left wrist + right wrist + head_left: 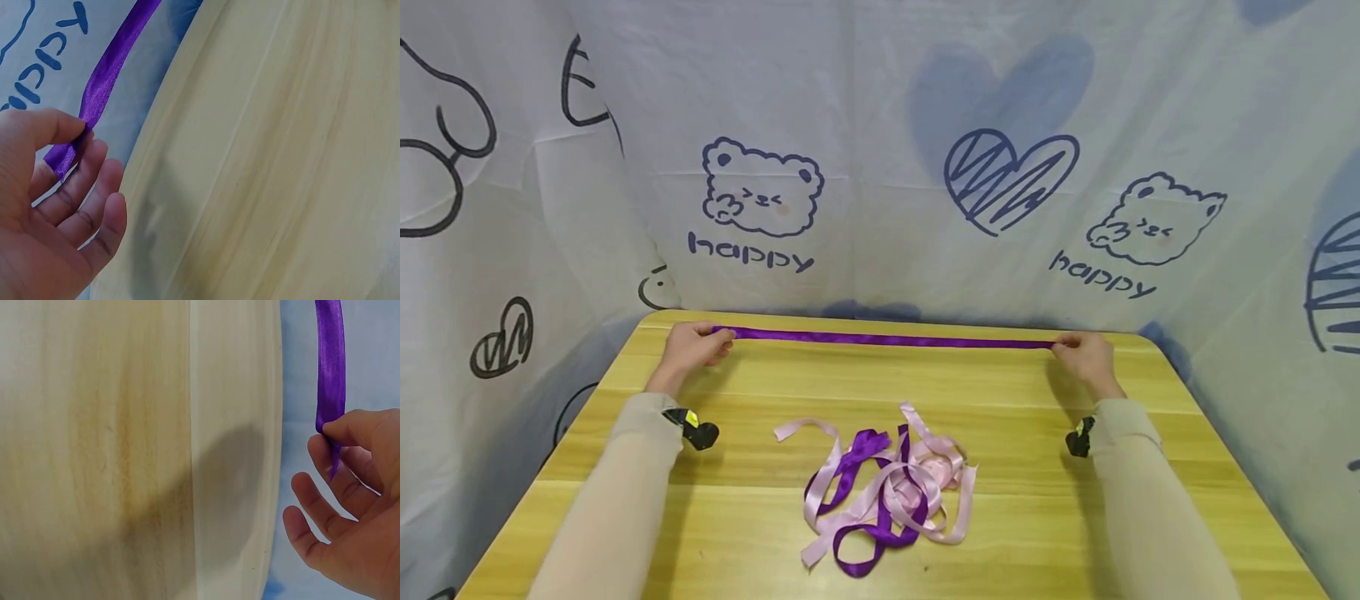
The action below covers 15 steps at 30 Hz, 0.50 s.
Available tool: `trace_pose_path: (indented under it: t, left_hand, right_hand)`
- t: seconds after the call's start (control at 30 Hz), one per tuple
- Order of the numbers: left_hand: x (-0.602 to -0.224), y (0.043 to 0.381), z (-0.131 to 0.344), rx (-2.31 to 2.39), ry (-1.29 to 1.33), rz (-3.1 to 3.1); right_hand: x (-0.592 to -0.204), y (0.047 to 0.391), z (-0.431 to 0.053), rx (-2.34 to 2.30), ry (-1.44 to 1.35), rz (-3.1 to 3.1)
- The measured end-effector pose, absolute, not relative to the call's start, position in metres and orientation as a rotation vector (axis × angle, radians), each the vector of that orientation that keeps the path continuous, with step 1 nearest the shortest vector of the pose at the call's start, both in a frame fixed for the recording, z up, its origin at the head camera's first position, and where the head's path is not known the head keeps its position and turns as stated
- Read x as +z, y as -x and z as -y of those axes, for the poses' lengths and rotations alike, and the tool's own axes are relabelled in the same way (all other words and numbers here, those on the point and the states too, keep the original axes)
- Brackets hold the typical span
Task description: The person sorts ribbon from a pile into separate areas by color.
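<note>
A purple satin ribbon [887, 339] is stretched nearly straight between both hands, above the far part of the table. My left hand [695, 348] pinches its left end between thumb and index finger; in the left wrist view a short tail of the ribbon [103, 87] sticks out past the thumb. At the other end, my right hand [1088, 362] pinches the ribbon [332, 362] between thumb and fingertip, with a small pointed tail showing below. Nearer the middle of the table lies a loose tangle of pink ribbon [827, 521] and purple ribbon [857, 570].
The wooden table [737, 517] has rounded far corners. Behind it and along both sides hangs a pale cloth [880, 233] printed with hearts, bear faces and "happy". A small dark camera is strapped at each wrist.
</note>
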<state>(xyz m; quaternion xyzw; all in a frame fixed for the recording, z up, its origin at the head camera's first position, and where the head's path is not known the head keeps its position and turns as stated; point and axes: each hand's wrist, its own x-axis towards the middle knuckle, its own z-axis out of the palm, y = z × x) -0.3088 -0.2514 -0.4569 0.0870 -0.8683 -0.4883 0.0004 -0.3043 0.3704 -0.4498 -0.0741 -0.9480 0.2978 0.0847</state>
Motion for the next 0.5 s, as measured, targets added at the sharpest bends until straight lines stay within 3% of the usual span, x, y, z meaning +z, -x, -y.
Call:
trace_pose_path:
  t: [0.5]
  left_hand:
    - [-0.471,0.324,0.241,-1.235,-0.243,2.725]
  right_hand:
    - [-0.471,0.312,-0.379,0.962,0.339,2.851]
